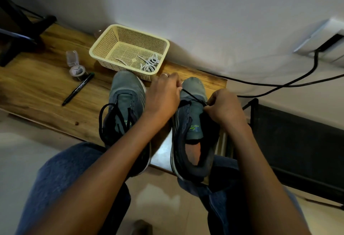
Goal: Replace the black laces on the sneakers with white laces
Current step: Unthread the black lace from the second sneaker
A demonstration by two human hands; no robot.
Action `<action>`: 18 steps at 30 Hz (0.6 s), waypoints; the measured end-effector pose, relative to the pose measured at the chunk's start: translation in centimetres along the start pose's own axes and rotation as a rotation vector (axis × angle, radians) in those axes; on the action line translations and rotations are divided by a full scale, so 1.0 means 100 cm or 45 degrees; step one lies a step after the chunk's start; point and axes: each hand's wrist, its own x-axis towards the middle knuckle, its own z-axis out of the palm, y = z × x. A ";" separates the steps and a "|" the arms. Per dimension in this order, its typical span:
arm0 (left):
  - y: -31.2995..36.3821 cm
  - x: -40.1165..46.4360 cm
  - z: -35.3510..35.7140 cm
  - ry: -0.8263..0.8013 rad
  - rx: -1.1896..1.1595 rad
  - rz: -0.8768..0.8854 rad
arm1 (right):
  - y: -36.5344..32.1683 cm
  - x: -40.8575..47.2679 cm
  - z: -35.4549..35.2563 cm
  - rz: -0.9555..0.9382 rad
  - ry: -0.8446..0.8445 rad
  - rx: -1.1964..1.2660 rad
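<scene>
Two grey-green sneakers stand side by side on the wooden table, toes pointing away from me. The left sneaker has loose black laces looping over its tongue. On the right sneaker a black lace is stretched taut across the toe end between my hands. My left hand pinches one end at the shoe's left edge. At the right edge, my right hand pinches the other end. White laces lie in the cream basket behind the shoes.
A black marker and a small clear lidded container lie left of the basket. A dark stand occupies the table's far left. A black cable runs along the wall to the right. A black rack sits right of the table.
</scene>
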 end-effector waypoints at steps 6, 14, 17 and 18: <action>0.019 -0.012 0.020 -0.174 0.054 0.132 | -0.003 -0.003 0.000 -0.019 0.001 -0.046; 0.025 -0.012 0.018 -0.110 -0.014 0.038 | -0.001 -0.001 0.001 0.026 0.020 -0.014; 0.023 -0.008 0.008 -0.084 -0.117 -0.102 | 0.001 -0.001 0.000 0.054 0.015 -0.038; 0.021 -0.006 0.004 -0.066 -0.146 -0.129 | 0.001 -0.001 0.001 0.052 0.010 -0.051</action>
